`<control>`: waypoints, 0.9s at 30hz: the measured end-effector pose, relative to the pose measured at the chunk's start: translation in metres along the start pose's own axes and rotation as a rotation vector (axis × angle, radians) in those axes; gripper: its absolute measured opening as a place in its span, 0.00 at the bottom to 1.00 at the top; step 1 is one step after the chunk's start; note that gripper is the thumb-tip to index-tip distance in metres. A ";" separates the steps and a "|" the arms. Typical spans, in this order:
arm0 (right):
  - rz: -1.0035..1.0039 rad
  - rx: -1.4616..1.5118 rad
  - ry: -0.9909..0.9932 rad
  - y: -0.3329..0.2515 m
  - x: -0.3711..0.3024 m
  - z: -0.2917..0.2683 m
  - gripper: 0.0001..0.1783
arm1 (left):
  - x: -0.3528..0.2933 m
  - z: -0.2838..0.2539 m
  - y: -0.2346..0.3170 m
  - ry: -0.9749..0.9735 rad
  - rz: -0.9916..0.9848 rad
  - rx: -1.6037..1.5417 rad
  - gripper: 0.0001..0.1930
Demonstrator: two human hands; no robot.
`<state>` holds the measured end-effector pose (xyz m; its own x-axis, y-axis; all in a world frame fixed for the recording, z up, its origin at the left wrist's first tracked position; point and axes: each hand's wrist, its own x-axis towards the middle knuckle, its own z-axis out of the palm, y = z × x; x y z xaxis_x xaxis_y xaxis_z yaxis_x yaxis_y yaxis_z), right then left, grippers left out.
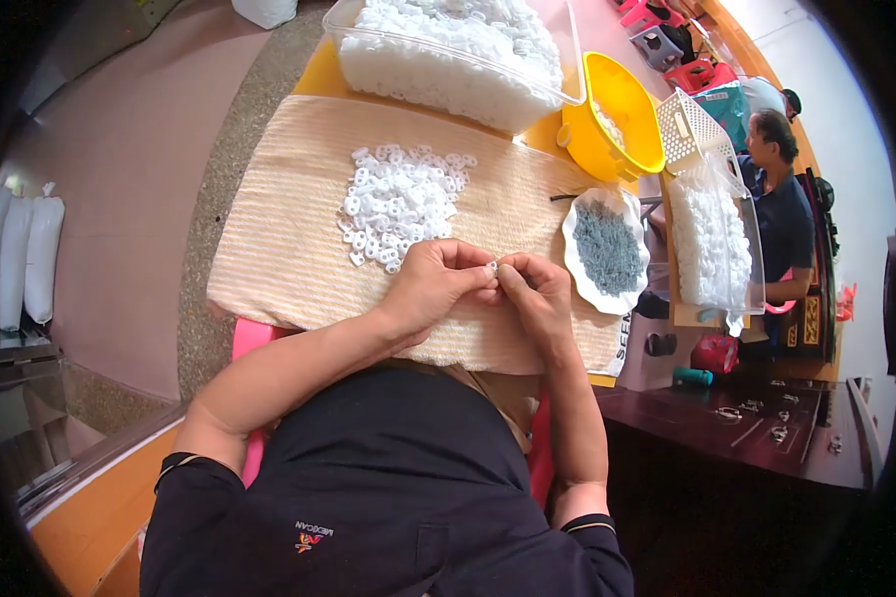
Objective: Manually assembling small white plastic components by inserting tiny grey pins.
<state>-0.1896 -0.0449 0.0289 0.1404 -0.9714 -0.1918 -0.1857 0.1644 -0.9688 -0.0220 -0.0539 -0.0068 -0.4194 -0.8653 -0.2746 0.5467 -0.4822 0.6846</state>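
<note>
My left hand (435,284) and my right hand (537,294) meet over the towel-covered table, fingertips pinched together. Between them is a small white plastic piece (493,267), mostly covered by the fingers. Just beyond my left hand lies a loose pile of small white plastic pieces with holes (400,199). To the right of my right hand sits a white scalloped plate (575,274) heaped with small thin dark grey parts (608,247). Whether my right fingers also hold one of those grey parts is too small to tell. A striped beige towel (279,219) lies under everything.
A large clear bin (448,70) full of white pieces stands at the far edge. Beside it is a yellow basin (592,114). On the right, another clear bin (757,259) of white pieces stands near a seated person (788,209). White sacks (44,259) stand far left.
</note>
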 end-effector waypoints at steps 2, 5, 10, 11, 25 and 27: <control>0.009 -0.006 -0.004 0.001 0.000 -0.002 0.06 | -0.001 0.000 0.000 -0.002 -0.003 -0.008 0.08; -0.022 -0.018 -0.046 0.005 0.001 -0.004 0.07 | -0.002 0.000 0.001 0.005 -0.012 -0.032 0.08; -0.046 -0.083 -0.056 0.006 0.001 -0.004 0.08 | -0.002 -0.001 0.002 -0.005 -0.020 -0.052 0.08; -0.044 -0.083 -0.055 0.007 0.001 -0.004 0.08 | -0.002 -0.002 0.001 -0.004 -0.021 -0.060 0.08; -0.027 -0.055 -0.027 0.000 -0.001 -0.001 0.09 | -0.006 0.000 -0.003 -0.004 0.045 -0.041 0.06; -0.004 -0.020 -0.038 -0.002 -0.002 -0.004 0.09 | -0.008 0.001 -0.001 -0.019 0.047 -0.034 0.07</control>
<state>-0.1929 -0.0443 0.0317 0.1780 -0.9648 -0.1938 -0.2042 0.1565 -0.9663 -0.0202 -0.0462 -0.0047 -0.4066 -0.8843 -0.2297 0.5900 -0.4461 0.6730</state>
